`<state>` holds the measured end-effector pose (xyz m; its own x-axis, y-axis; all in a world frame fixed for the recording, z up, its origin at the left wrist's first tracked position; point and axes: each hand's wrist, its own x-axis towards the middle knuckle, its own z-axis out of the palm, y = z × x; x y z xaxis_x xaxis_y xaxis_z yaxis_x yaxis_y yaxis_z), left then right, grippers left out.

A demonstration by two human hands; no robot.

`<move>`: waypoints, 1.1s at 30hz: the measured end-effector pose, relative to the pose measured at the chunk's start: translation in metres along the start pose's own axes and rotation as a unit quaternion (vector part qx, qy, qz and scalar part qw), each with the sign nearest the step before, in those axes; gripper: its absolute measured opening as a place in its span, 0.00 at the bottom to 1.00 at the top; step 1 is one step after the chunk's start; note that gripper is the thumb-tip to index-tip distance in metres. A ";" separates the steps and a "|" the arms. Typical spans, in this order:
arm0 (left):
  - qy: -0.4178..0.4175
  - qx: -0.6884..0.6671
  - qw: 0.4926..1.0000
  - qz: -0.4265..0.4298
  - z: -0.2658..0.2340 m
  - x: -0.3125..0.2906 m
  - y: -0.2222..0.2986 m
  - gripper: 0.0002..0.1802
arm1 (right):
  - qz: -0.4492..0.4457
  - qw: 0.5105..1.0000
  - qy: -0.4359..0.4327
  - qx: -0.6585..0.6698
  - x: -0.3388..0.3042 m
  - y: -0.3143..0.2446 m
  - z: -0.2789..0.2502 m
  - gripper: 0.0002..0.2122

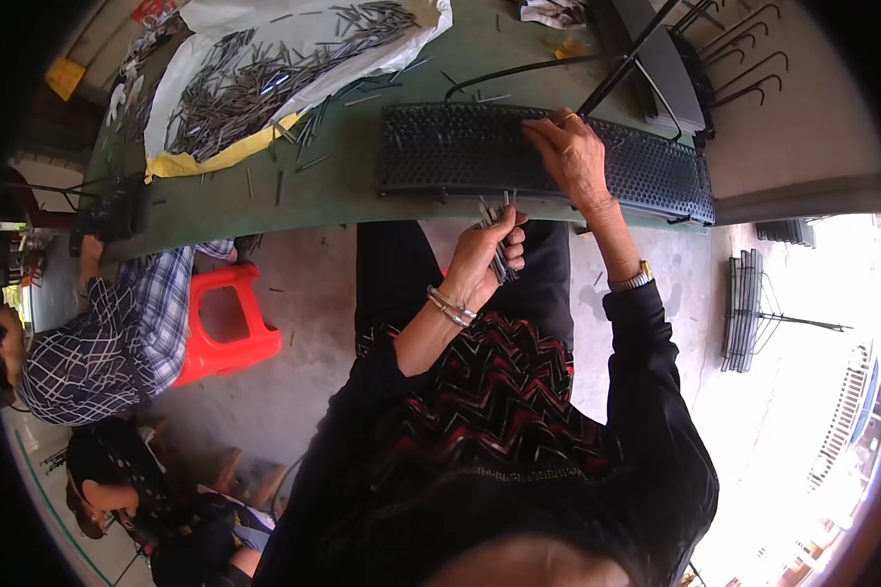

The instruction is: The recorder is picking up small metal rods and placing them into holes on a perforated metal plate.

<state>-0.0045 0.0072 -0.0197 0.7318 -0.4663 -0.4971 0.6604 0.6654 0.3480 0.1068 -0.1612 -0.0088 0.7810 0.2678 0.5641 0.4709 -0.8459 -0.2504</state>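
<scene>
My left hand [482, 252] is closed round a bundle of thin grey rods [501, 264], held just off the table's near edge. Some rod ends poke out above the thumb. In front of me lies a long black perforated panel [440, 147] with many small holes. My right hand [576, 161] rests over the panel's far edge, its fingers pinched together and pointing down; whatever lies between the fingertips is hidden. A black metal bar frame [622, 73] rises just beyond that hand.
A white sheet [201, 24] with a yellow edge bears a heap of similar rods [255, 93] on the green table [343, 166]. Black hooked bars [749, 59] stand at far right. On the left a person [117, 342] works beside a red stool [227, 328].
</scene>
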 end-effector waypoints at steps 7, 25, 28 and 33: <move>0.005 0.010 0.999 -0.037 0.003 0.000 -0.007 0.14 | 0.041 0.994 0.024 -0.095 -0.011 -0.012 -0.001 0.09; -0.195 0.031 0.978 -0.072 0.001 0.005 -0.005 0.15 | -0.345 0.928 -0.135 0.047 0.030 -0.204 0.010 0.08; -0.196 0.068 0.977 -0.059 -0.004 0.005 0.002 0.15 | -0.352 0.925 -0.131 0.062 0.034 -0.217 0.008 0.08; -0.233 0.145 0.961 -0.029 -0.001 -0.006 0.019 0.16 | -0.340 0.934 -0.100 0.055 0.038 -0.233 -0.004 0.07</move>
<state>0.0041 0.0233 -0.0111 0.6432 -0.7533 -0.1372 0.6727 0.4703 0.5712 0.0249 0.0440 0.0737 0.3427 0.8151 0.4671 0.9160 -0.4003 0.0265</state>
